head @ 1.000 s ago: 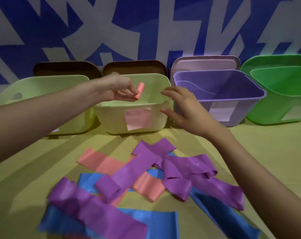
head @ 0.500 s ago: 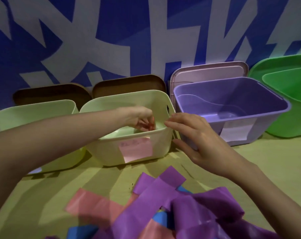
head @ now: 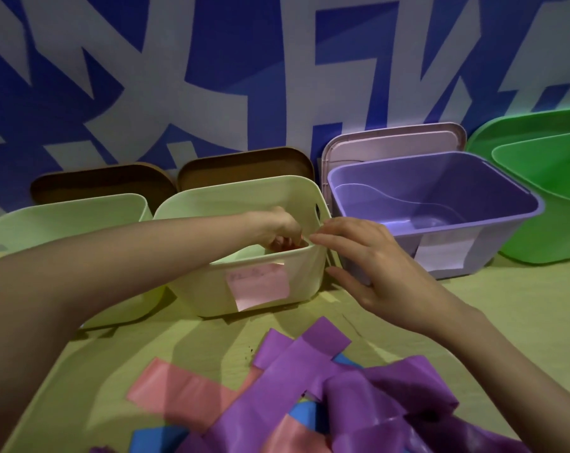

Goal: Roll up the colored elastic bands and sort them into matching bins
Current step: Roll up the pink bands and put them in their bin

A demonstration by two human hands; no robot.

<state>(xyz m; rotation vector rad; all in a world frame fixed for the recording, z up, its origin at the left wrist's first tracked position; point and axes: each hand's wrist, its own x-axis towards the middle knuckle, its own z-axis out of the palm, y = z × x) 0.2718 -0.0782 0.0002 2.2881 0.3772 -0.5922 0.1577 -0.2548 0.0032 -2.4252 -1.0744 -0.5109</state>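
Left hand [head: 278, 232] reaching into cream bin [head: 304, 273], fingers curling, possibly pinching something pink; right hand [head: 371, 266] hovering beside, fingers relaxing open.

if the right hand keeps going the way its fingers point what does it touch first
Probably the right-hand rim of the cream bin: the right hand has straight fingers pointing left at it, tips about touching; depth is unclear.

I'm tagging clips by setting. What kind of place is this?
Probably a staged sorting station, not a home: a row of labelled bins such as the cream bin, loose elastic bands on a yellow-green table, and a blue-and-white patterned backdrop.
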